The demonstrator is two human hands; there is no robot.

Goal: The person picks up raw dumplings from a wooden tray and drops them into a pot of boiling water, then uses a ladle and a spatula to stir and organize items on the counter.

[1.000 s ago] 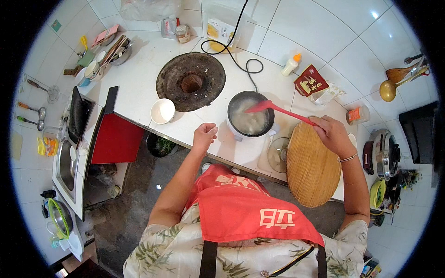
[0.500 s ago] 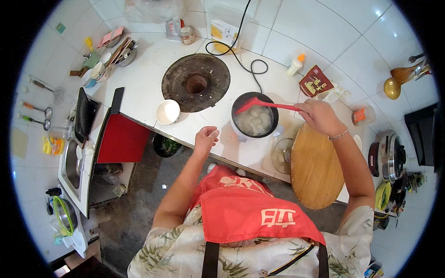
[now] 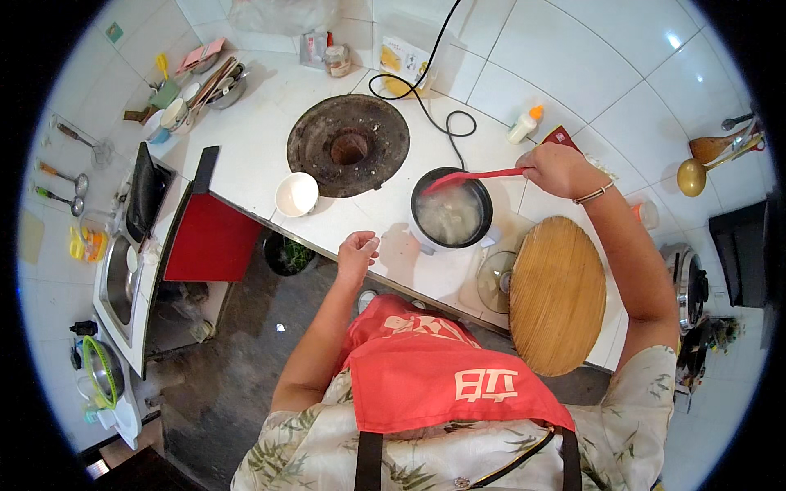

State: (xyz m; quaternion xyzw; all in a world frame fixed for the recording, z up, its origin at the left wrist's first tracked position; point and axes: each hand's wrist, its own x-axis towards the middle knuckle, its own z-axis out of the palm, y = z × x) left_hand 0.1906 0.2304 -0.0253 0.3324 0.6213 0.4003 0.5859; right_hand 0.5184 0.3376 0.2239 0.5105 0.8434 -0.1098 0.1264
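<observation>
My right hand (image 3: 561, 170) is closed round the handle of a red spatula (image 3: 483, 173). The spatula's head dips into the left side of a small electric pot (image 3: 414, 214), dark inside and pale outside. Pale lumps in cloudy liquid (image 3: 450, 217) fill the pot; steam blurs them, and their kind cannot be made out. Over the counter's front edge hovers my left hand (image 3: 359, 255), empty, fingers loosely bent and apart. Nearest to it is a white bowl (image 3: 296, 195), up and to the left, not touched.
A round wooden board (image 3: 558, 295) and a glass lid (image 3: 495, 282) lie right of the pot. A black cord (image 3: 450, 123) runs behind it. Further back stand a squeeze bottle (image 3: 524, 124) and a red packet (image 3: 563, 139). A round stove opening (image 3: 348, 147) is at left.
My right hand has risen away from me, swinging the spatula's handle up, its head still in the pot. It now covers much of the red packet. My left hand stays nearly in place.
</observation>
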